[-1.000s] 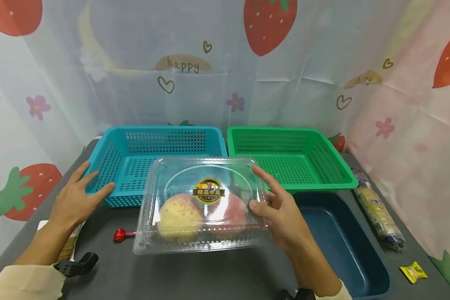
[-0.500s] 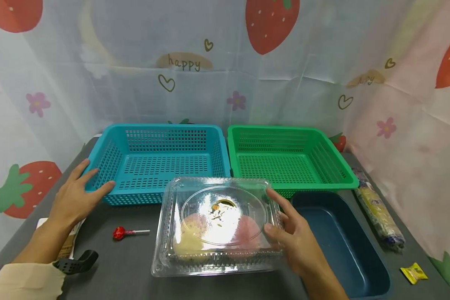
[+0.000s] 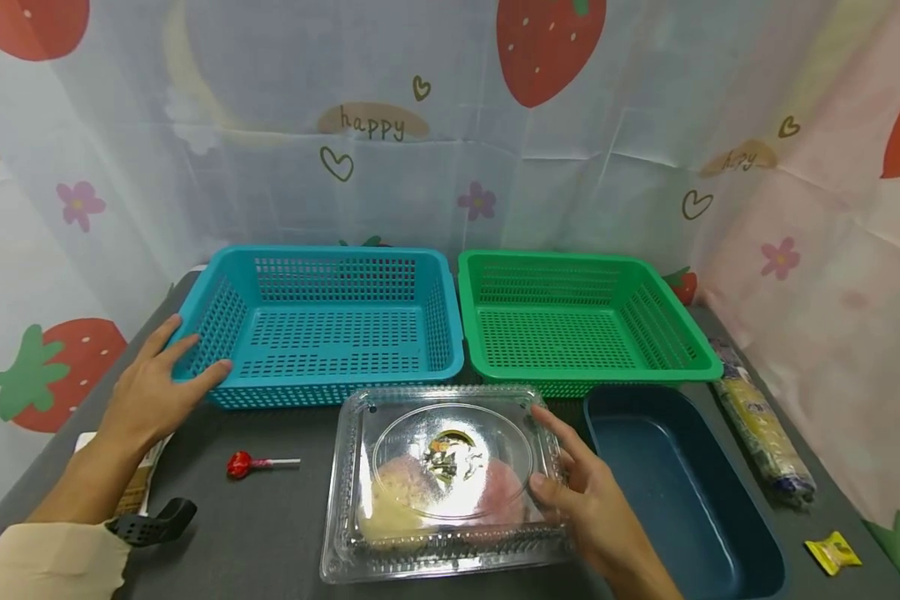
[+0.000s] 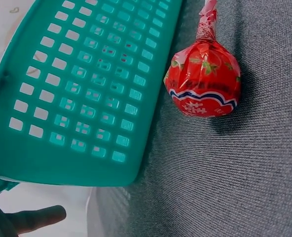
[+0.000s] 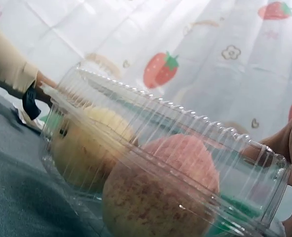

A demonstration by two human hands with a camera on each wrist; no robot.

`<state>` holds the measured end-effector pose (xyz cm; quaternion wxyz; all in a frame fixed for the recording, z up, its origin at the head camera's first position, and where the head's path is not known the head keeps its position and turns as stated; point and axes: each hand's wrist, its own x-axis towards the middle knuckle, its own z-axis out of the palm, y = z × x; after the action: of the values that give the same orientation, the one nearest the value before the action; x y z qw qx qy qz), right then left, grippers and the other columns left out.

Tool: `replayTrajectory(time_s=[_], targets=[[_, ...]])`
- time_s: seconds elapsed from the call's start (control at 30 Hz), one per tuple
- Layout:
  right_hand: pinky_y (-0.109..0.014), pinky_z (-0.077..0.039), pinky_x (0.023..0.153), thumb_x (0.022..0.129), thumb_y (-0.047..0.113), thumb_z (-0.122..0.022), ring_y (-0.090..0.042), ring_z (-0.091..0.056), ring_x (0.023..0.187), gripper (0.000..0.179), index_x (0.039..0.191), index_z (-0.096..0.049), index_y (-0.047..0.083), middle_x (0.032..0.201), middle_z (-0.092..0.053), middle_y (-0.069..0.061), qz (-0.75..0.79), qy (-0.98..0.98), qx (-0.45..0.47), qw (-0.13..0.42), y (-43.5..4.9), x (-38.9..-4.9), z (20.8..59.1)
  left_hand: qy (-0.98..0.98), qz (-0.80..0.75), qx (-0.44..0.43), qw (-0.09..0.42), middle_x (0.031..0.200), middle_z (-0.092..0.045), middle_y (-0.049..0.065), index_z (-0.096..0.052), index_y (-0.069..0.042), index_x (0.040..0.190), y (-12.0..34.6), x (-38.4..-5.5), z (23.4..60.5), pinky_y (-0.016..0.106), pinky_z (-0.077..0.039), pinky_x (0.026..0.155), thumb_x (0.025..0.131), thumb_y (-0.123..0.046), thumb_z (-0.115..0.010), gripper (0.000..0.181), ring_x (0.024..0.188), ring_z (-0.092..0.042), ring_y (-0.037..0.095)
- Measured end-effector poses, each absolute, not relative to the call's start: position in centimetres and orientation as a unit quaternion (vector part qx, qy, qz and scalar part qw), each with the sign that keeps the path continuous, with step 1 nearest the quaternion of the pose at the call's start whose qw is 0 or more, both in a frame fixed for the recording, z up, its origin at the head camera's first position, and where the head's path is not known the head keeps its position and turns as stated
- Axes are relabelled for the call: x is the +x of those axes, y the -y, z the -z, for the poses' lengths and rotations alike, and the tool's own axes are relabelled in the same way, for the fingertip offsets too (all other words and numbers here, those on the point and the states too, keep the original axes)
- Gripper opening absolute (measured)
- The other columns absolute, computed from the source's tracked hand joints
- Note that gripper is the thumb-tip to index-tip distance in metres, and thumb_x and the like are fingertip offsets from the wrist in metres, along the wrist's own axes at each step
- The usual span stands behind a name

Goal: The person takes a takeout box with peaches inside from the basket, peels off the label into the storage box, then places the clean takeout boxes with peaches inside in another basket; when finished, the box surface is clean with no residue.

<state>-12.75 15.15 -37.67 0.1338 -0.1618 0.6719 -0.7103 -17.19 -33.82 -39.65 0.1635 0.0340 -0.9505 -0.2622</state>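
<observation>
My right hand (image 3: 588, 500) grips the right end of a clear plastic clamshell fruit box (image 3: 450, 412), thumb on its lid. Two peaches show through the plastic: a yellowish peach (image 5: 89, 153) and a pinker peach (image 5: 165, 192). A round label sits on the lid, washed out by glare. At the front left corner of the blue basket (image 3: 337, 393), my left hand (image 3: 146, 392) rests with fingers spread over the rim. In the left wrist view one finger (image 4: 37, 218) sticks out straight past the basket's end. A red lollipop (image 3: 242, 464) lies close in front of the basket.
A green basket (image 3: 592, 375) stands right of the blue one. A dark blue tub (image 3: 690, 500) sits in front of it. Along the right edge lie a long wrapped packet (image 3: 765, 425) and a small yellow-wrapped piece (image 3: 832, 552). A printed package (image 3: 135, 492) is partly under my left forearm.
My right hand has brought the fruit box down and to the right, toward the table front, uncovering the blue basket's front and the lollipop stick. My left hand has stayed at the basket corner.
</observation>
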Motion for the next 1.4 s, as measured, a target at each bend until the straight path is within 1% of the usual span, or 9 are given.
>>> replayTrajectory(time_s=[0.27, 0.53, 0.67, 0.77, 0.83, 0.93, 1.03, 1.23, 1.4], targets=[[-0.035, -0.05, 0.063, 0.093, 0.004, -0.061, -0.03, -0.045, 0.097, 0.069, 0.152, -0.028, 0.019, 0.151, -0.014, -0.021, 0.705, -0.684, -0.128, 0.137, -15.4, -12.8, 38.7, 0.953, 0.255, 0.036, 0.158, 0.156, -0.013, 0.021, -0.037, 0.009, 0.142, 33.7, -17.4, 39.4, 0.076, -0.026, 0.089, 0.094, -0.048, -0.053, 0.076, 0.131, -0.023, 0.055], [-0.03, -0.049, 0.061, 0.093, -0.001, -0.057, -0.021, -0.049, 0.075, 0.068, 0.152, -0.03, 0.021, 0.145, -0.022, -0.024, 0.705, -0.687, -0.111, 0.138, -15.5, -13.3, 39.3, 0.952, 0.261, 0.035, 0.155, 0.157, -0.011, 0.02, -0.036, 0.009, 0.142, 33.8, -17.3, 39.4, 0.076, -0.025, 0.089, 0.095, -0.048, -0.052, 0.077, 0.131, -0.022, 0.056], [-0.03, -0.05, 0.067, 0.095, -0.003, -0.052, -0.021, -0.052, 0.076, 0.068, 0.153, -0.028, 0.023, 0.15, -0.019, -0.018, 0.701, -0.69, -0.102, 0.147, -15.5, -13.5, 39.5, 0.952, 0.262, 0.035, 0.156, 0.157, -0.011, 0.021, -0.036, 0.01, 0.142, 33.8, -17.2, 39.5, 0.076, -0.024, 0.09, 0.095, -0.048, -0.052, 0.076, 0.132, -0.022, 0.055], [-0.033, -0.046, 0.074, 0.095, -0.003, -0.053, -0.027, -0.048, 0.092, 0.067, 0.152, -0.032, 0.025, 0.153, -0.015, -0.015, 0.69, -0.705, -0.091, 0.137, -15.5, -13.6, 39.6, 0.953, 0.262, 0.033, 0.152, 0.157, -0.01, 0.021, -0.035, 0.009, 0.143, 33.9, -17.2, 39.5, 0.076, -0.024, 0.089, 0.095, -0.048, -0.052, 0.077, 0.132, -0.021, 0.056], [-0.032, -0.041, 0.073, 0.094, -0.002, -0.055, -0.027, -0.042, 0.088, 0.067, 0.151, -0.034, 0.027, 0.146, -0.023, -0.017, 0.68, -0.717, -0.08, 0.13, -15.5, -13.6, 39.6, 0.953, 0.262, 0.028, 0.147, 0.157, -0.009, 0.021, -0.034, 0.008, 0.144, 33.9, -17.2, 39.4, 0.076, -0.024, 0.089, 0.095, -0.047, -0.052, 0.076, 0.131, -0.021, 0.056], [-0.029, -0.034, 0.068, 0.093, -0.001, -0.058, -0.023, -0.036, 0.079, 0.066, 0.149, -0.037, 0.027, 0.11, -0.041, -0.015, 0.668, -0.731, -0.071, 0.118, -15.5, -13.6, 39.8, 0.955, 0.258, 0.021, 0.149, 0.156, -0.011, 0.024, -0.033, 0.005, 0.146, 34.0, -17.0, 39.2, 0.078, -0.022, 0.088, 0.095, -0.046, -0.054, 0.075, 0.131, -0.019, 0.058], [-0.028, -0.034, 0.063, 0.092, -0.001, -0.06, -0.021, -0.032, 0.07, 0.066, 0.148, -0.039, 0.027, 0.082, -0.029, -0.008, 0.664, -0.737, -0.066, 0.112, -15.4, -13.5, 39.9, 0.952, 0.251, 0.019, 0.174, 0.154, -0.014, 0.027, -0.032, 0.0, 0.148, 33.6, -16.5, 38.7, 0.078, -0.019, 0.09, 0.095, -0.045, -0.055, 0.073, 0.131, -0.016, 0.06], [-0.033, -0.035, 0.07, 0.093, 0.002, -0.06, -0.023, -0.031, 0.074, 0.065, 0.148, -0.039, 0.028, 0.085, -0.029, -0.008, 0.655, -0.745, -0.068, 0.105, -15.4, -13.5, 40.0, 0.938, 0.248, 0.019, 0.243, 0.154, -0.016, 0.026, -0.034, -0.008, 0.149, 31.2, -14.5, 36.1, 0.079, -0.02, 0.09, 0.091, -0.041, -0.06, 0.072, 0.133, -0.014, 0.057], [-0.028, -0.033, 0.062, 0.093, 0.003, -0.061, -0.021, -0.031, 0.069, 0.065, 0.148, -0.038, 0.028, 0.08, -0.03, -0.008, 0.649, -0.751, -0.064, 0.102, -15.6, -13.6, 39.9, 0.922, 0.275, -0.004, 0.271, 0.155, -0.017, 0.022, -0.037, -0.014, 0.15, 28.4, -12.8, 34.3, 0.079, -0.025, 0.085, 0.088, -0.036, -0.067, 0.072, 0.135, -0.017, 0.053]])
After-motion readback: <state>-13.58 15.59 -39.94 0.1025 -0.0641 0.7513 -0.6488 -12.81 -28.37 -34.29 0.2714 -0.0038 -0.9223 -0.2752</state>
